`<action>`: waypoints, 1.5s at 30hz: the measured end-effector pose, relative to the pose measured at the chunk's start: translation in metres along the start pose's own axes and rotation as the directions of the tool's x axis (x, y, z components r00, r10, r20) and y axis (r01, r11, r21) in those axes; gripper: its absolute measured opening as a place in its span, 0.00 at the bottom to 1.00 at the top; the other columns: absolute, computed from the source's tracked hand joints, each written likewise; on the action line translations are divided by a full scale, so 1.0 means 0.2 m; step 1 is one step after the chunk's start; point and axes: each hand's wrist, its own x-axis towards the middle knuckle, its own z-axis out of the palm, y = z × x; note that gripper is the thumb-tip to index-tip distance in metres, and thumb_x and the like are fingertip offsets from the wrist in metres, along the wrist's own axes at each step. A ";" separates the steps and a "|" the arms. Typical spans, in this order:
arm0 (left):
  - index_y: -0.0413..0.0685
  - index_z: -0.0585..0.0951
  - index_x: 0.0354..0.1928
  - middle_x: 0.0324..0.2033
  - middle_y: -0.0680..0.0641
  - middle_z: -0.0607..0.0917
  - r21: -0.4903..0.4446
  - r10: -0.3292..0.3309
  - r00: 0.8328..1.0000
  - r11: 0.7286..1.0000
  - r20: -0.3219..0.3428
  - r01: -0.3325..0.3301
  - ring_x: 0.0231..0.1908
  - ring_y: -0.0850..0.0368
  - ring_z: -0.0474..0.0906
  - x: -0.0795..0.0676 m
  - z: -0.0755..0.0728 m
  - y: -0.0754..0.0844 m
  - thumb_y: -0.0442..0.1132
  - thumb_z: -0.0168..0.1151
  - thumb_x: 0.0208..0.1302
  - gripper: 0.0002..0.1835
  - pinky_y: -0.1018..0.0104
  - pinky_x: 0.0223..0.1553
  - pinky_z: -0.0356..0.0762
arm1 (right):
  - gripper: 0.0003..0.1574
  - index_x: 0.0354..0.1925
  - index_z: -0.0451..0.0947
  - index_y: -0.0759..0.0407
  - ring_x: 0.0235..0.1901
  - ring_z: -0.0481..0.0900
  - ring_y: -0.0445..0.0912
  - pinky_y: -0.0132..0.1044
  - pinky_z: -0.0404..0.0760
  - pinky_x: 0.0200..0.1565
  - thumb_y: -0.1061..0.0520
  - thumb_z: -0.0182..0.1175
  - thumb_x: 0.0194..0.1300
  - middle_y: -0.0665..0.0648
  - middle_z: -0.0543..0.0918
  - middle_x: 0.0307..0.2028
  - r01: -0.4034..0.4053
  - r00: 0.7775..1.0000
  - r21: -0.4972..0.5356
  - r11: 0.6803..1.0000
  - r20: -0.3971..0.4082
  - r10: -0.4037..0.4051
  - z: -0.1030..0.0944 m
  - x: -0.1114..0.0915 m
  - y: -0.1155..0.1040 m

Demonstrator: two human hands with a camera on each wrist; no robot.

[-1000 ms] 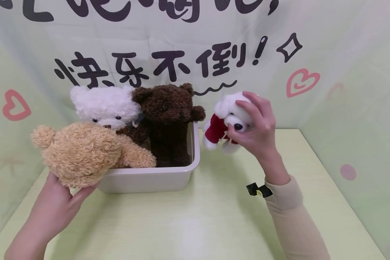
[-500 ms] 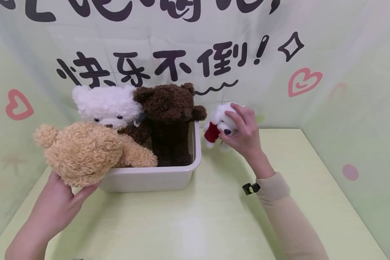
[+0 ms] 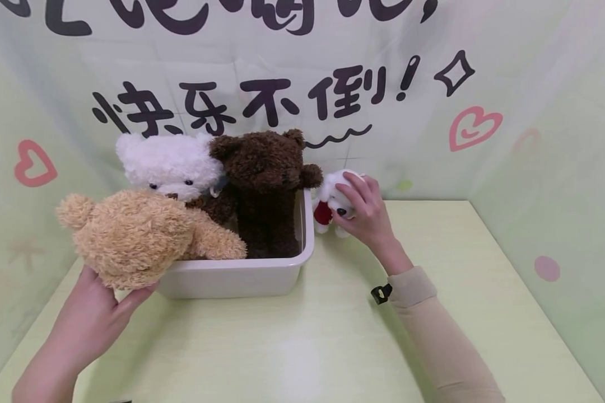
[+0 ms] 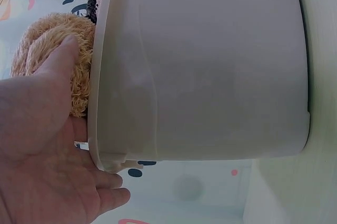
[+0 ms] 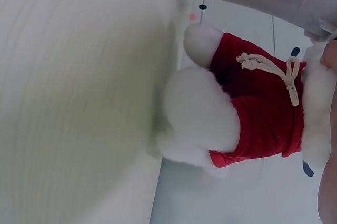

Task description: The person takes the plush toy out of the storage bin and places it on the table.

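Your right hand (image 3: 365, 212) holds the little white toy (image 3: 330, 197), just outside the bin (image 3: 232, 282), at 3 o'clock from it and low by the counter (image 3: 302, 341). Its fingers wrap the head from above, the thumb near the black nose (image 3: 341, 211), perhaps because the head is easy to hold and lets the legs point down. The feet look close to the counter, but you can't tell if they touch. The toy is round and fluffy, in a smooth red suit (image 5: 258, 134) with a cream string (image 5: 268, 67) tied at the neck. At 8 o'clock, your left hand (image 3: 93, 319) holds the big round head of the tan bear (image 3: 136, 235), its thumb pressed into the shaggy fur and some fingers past the bin's edge. That may stop the bear tipping, since its head hangs outside the bin at 9 o'clock. Inside, the white bear (image 3: 171, 168) is at 11 o'clock and the brown bear (image 3: 257, 162) at 1 o'clock, packed side by side, so they seem to prop each other up. Both look soft and woolly. The bin is smooth and pale, with rounded corners. Behind it all, at 12 o'clock, a wall sheet (image 3: 292, 64) has big black writing.
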 end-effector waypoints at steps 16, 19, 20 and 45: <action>0.48 0.57 0.80 0.71 0.32 0.62 0.002 -0.019 1.000 1.000 0.005 0.019 0.71 0.34 0.55 0.00 0.01 -0.01 0.32 0.69 0.66 0.45 0.73 0.69 0.45 | 0.38 0.57 0.76 0.65 0.56 0.70 0.71 0.63 0.73 0.58 0.63 0.77 0.47 0.70 0.76 0.61 0.067 0.993 0.063 0.996 0.095 -0.073 0.03 -0.03 0.07; 0.46 0.57 0.80 0.70 0.31 0.62 -0.002 -0.015 1.000 1.000 0.004 0.015 0.70 0.33 0.56 0.00 0.01 -0.01 0.32 0.70 0.66 0.44 0.74 0.69 0.45 | 0.40 0.59 0.75 0.65 0.58 0.69 0.71 0.63 0.71 0.60 0.62 0.77 0.47 0.69 0.75 0.62 0.048 0.990 0.066 0.997 0.129 -0.056 0.02 -0.03 0.08; 0.45 0.57 0.79 0.70 0.31 0.63 0.001 -0.010 1.000 1.000 0.002 0.010 0.70 0.33 0.57 0.01 0.01 -0.01 0.32 0.70 0.66 0.44 0.76 0.68 0.44 | 0.40 0.59 0.75 0.64 0.59 0.68 0.71 0.63 0.70 0.62 0.61 0.77 0.47 0.69 0.75 0.63 0.042 0.988 0.062 0.997 0.144 -0.051 0.01 -0.03 0.08; 0.49 0.57 0.80 0.70 0.33 0.64 -0.015 -0.021 1.000 1.000 -0.010 0.021 0.71 0.46 0.58 0.00 0.00 0.01 0.31 0.70 0.65 0.46 0.79 0.65 0.46 | 0.49 0.68 0.67 0.61 0.71 0.59 0.64 0.59 0.61 0.68 0.46 0.72 0.52 0.68 0.63 0.73 -0.074 0.994 0.189 0.979 0.095 0.056 -0.09 0.16 -0.07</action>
